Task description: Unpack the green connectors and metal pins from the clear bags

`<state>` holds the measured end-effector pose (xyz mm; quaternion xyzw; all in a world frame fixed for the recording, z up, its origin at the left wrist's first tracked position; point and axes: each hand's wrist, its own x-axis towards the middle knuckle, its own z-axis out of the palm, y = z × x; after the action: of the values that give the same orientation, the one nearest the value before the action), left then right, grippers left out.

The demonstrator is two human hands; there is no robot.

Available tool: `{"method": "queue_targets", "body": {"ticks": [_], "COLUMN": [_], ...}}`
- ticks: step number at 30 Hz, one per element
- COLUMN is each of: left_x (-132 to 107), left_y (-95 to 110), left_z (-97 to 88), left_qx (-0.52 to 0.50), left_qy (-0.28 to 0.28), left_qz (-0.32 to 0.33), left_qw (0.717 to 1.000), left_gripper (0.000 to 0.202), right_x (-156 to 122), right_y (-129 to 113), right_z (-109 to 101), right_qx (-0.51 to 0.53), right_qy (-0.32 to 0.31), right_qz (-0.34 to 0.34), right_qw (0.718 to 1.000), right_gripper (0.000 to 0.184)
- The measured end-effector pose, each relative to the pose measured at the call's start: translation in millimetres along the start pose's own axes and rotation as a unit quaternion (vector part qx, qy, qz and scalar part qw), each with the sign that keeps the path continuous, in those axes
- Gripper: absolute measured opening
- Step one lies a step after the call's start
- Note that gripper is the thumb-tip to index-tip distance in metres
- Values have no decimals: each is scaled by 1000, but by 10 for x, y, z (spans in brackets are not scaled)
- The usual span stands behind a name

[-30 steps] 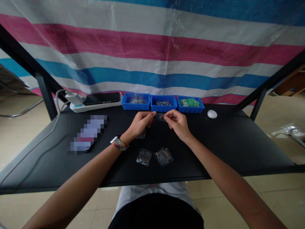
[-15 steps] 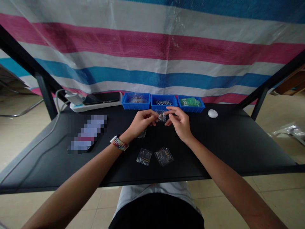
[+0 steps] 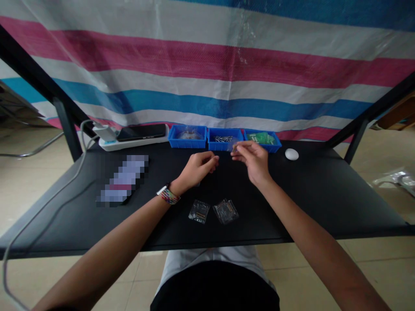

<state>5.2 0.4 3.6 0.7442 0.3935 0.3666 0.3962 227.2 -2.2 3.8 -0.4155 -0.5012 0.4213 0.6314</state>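
My right hand [image 3: 257,162] pinches a small clear plastic bag [image 3: 234,147] between thumb and fingers, just in front of the middle blue bin [image 3: 225,144]. Something brass-coloured shows inside that bag. My left hand [image 3: 198,169] is over the table, its fingers curled closed and nothing visible in them. Nearer my body lie a flat clear bag [image 3: 199,211] with brass-coloured screws or pins and, to its right, more such clear bags [image 3: 226,211] overlapping. Part of another bag is mostly hidden under my left hand.
The left blue bin [image 3: 187,142] holds clear plastic bags; the middle one, silver screws; the right blue bin [image 3: 275,147], green and white pieces. A white mouse-shaped object [image 3: 292,154] lies right. A power strip [image 3: 132,143] carries a black phone [image 3: 142,132]; a blurred-out item [image 3: 123,179] lies left.
The small bag has passed from my left hand to my right, which has closed on it and drawn slightly right. The left hand has let go, its fingers curled.
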Motion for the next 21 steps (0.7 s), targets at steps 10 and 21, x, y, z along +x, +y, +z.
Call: {"method": "queue_targets", "body": {"ticks": [10,21], "left_x": [-43,-70], "left_y": [29,-3], "left_z": [40,105], "left_qx": [119,190], "left_qy": [-59,-66], "left_qz": [36,38], "left_qw": [991,979], "left_gripper": [23,17], "right_x": [587,515], "right_y": [-414,224], "right_z": [326,723], "right_qx": [-204,-388], "right_qy": [83,-139], "right_qz": [-344,-283], "right_qw": [913,866], "right_gripper": [20,22]}}
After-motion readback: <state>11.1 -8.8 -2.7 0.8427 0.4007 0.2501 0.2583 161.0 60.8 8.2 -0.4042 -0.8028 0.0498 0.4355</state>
